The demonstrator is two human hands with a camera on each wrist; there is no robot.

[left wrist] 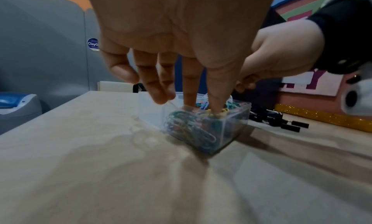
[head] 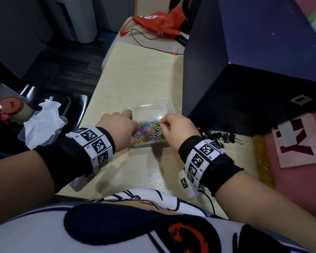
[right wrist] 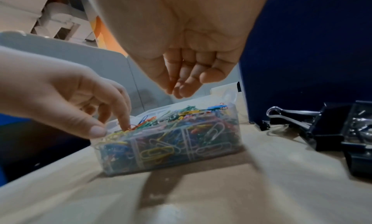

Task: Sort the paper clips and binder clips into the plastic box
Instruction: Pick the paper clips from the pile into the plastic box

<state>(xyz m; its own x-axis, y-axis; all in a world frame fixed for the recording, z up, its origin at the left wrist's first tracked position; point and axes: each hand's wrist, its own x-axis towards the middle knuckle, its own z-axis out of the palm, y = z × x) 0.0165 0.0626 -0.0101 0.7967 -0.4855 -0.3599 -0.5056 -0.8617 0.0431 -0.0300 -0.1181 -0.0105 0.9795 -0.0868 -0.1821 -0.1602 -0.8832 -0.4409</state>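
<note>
We see the clear plastic box standing on the pale wooden bench, just left of a dark blue upright panel. Its near compartment is heaped with coloured paper clips, packed up to the rim; the far part of the box looks nearly bare, with a single clip lying in it.

Our left hand reaches down at the left side of the box. Its fingers are extended, and the index finger and thumb press their tips into the paper clips by the near left corner; the other fingers hang loosely above the far compartment. It grips nothing that we can make out.

Our right hand hovers over the right side of the box, above the heap and clear of it in the right wrist view. Its fingers are loosely curled, with the thumb close to the fingertips. We cannot tell whether a clip is pinched between them.

The black binder clips lie in a small pile on the bench just right of the box, near the foot of the panel, outside the box.

Far along the bench lies a red bag with a black cable trailing from it. To the left, off the bench, a crumpled white tissue sits in a shallow clear tray.
</note>
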